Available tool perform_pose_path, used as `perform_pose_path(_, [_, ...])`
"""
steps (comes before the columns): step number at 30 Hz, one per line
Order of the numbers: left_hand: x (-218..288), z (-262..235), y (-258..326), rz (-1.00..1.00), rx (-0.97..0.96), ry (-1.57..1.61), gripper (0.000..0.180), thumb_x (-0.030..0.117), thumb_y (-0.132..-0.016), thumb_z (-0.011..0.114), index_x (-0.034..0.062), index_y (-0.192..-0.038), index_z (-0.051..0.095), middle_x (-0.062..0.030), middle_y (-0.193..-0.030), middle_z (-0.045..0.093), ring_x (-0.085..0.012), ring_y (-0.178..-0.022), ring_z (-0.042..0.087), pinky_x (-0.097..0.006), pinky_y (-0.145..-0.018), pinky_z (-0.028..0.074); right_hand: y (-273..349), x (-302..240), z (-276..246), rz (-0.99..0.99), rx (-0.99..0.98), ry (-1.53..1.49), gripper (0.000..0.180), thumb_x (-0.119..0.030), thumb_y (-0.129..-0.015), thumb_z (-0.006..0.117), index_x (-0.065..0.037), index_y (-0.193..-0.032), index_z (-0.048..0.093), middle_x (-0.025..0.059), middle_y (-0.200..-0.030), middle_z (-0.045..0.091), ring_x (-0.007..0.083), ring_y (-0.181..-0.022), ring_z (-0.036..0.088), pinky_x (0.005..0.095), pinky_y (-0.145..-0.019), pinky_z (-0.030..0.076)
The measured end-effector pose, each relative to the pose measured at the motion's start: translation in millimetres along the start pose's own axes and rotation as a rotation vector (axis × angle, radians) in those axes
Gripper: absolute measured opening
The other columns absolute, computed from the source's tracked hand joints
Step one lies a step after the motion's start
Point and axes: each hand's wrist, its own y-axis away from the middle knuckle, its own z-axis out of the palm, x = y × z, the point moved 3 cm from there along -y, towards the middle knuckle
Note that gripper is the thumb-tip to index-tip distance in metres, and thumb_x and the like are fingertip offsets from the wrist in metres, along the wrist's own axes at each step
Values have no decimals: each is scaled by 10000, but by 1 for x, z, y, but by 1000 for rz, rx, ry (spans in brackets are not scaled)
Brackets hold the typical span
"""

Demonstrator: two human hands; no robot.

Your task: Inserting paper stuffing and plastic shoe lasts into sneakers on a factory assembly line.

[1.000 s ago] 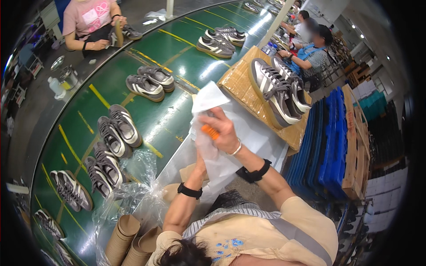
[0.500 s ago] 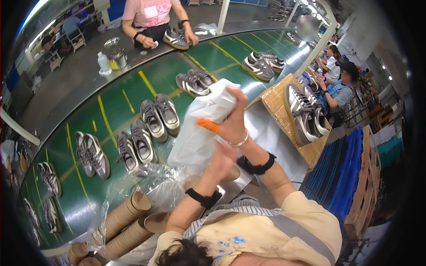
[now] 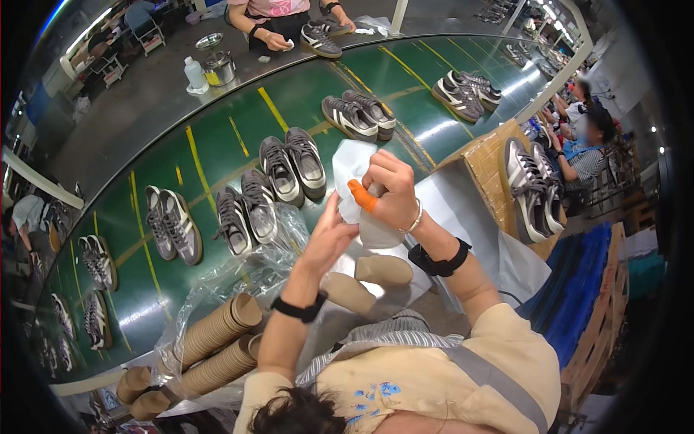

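Right hand clamped on white paper, left hand at its edge

The white paper (image 3: pixel 353 170) was up in front of the torso, between the hands, over the near edge of the green counter (image 3: pixel 217 155). The right hand (image 3: pixel 392 189) had its grip closed on it, fingers curled, orange finger cover (image 3: pixel 361 195) on the thumb. The left hand (image 3: pixel 329 239) was at the lower left of the paper, fingertips touching; couldn't tell whether that grip was pinched.

Just below the hands sat two brown molded pieces (image 3: pixel 383 270), side by side. Lower left: nested brown stacks (image 3: pixel 217 325), partly in a clear plastic bag (image 3: pixel 282 224). Loose white sheets (image 3: pixel 452 199) lay to the right of the right hand.

Grey sneakers (image 3: pixel 282 173) with white stripes stood in pairs along the counter, one pair just beyond the left hand. Another pair, the raised sneakers (image 3: pixel 517 184), stood on a taped brown carton (image 3: pixel 483 163) at right. Across the counter, a co-worker (image 3: pixel 278 11) in pink had one hand at a sneaker.
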Motion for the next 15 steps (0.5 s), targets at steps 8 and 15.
perform_pose_path(8, [-2,-80,-21,106,352,262,428,-22,-891,541,21,-1297,412,-71,-1187,552,-168,-1093,552,-308,-909,473,18,23,65,207,-81,-54,608,-232,-675,810,3,-1156,522,190,-926,615,381,-883,622,387,-794,504])
perform_pose_path(15, [34,-201,-76,-64,202,-1540,429,86,-690,713,12,-1059,508,-129,-1079,556,-289,-1169,488,-402,-1046,355,55,111,112,976,-424,-482,495,-68,-688,764,1,-1132,558,145,-968,666,216,-862,662,326,-722,513])
